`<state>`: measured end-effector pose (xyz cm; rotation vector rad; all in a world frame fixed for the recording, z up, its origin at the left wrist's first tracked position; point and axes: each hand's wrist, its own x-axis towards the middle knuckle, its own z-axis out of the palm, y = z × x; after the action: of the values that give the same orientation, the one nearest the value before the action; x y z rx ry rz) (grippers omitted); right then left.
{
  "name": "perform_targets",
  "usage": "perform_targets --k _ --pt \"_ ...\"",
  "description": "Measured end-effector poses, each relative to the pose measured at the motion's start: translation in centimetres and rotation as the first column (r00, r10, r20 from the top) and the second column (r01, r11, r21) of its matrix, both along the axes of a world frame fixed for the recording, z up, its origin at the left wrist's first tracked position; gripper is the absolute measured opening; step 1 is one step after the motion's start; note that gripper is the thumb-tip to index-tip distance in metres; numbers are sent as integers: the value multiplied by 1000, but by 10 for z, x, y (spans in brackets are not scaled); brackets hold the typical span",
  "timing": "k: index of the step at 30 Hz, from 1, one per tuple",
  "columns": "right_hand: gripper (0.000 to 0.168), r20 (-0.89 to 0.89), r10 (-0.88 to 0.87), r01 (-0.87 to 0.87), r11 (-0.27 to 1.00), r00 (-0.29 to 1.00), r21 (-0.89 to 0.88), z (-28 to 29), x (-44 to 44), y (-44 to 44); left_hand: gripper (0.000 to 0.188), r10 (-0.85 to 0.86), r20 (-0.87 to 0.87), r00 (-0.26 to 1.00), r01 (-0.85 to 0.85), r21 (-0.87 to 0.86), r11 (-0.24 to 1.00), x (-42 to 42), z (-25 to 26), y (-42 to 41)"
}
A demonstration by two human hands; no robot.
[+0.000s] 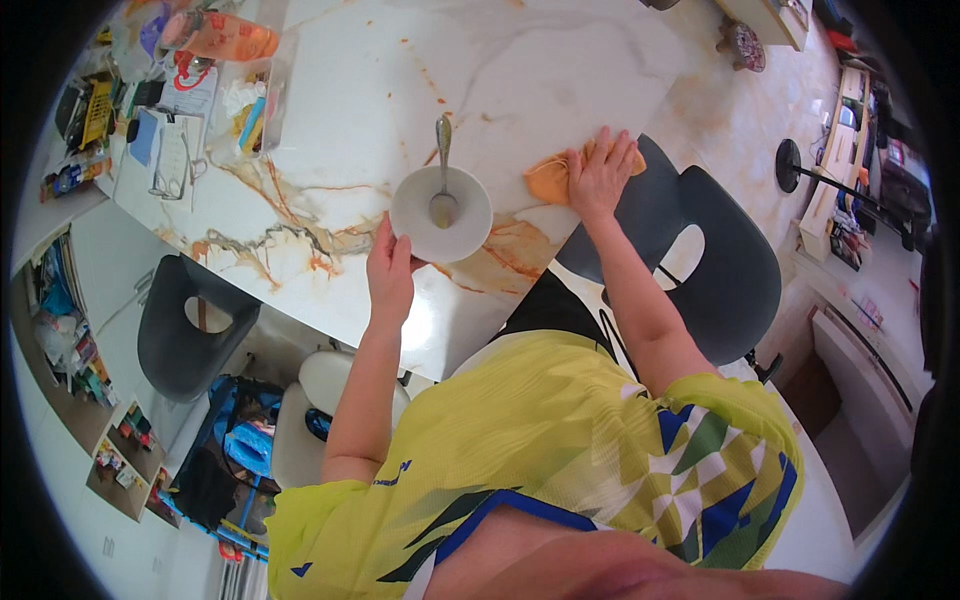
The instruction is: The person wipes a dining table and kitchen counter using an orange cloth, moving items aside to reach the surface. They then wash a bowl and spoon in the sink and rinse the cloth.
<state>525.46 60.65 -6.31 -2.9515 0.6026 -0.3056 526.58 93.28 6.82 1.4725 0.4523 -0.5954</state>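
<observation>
My left hand (391, 268) grips the near-left rim of a white bowl (409, 217), thumb at its edge. Inside the bowl lies a metal spoon (443, 154), its handle pointing away over the far rim. To the right, my right hand (601, 176) presses flat on a folded orange cloth (548, 180) at the right edge of the marble-patterned table (337, 157). Whether the bowl touches the tabletop cannot be told.
At the far left of the table are a bottle with orange contents (225, 37), a clear plastic bin (279, 97), papers and eyeglasses (169, 180). Dark grey chairs stand at the right (731, 270) and left (176, 337); a pale chair (292, 442) is nearer.
</observation>
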Motion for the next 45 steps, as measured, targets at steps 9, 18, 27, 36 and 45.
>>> perform_targets --k 9,18,27,36,45 --pt "75 28 374 -375 927 927 26 2 150 12 44 145 -28 989 -142 83 986 -16 22 16" --pt "70 117 653 -663 726 748 182 17 84 85 47 194 8 981 -194 71 978 -12 47 18" --pt "70 34 -53 43 966 998 255 3 50 93 45 189 -30 982 -187 67 980 -18 49 29" --pt "59 277 214 -238 970 937 56 -19 315 68 46 349 -116 930 -338 110 935 -46 63 58" --pt "50 238 787 -795 452 569 405 -12 296 228 41 513 -39 857 -504 144 852 -78 71 81"
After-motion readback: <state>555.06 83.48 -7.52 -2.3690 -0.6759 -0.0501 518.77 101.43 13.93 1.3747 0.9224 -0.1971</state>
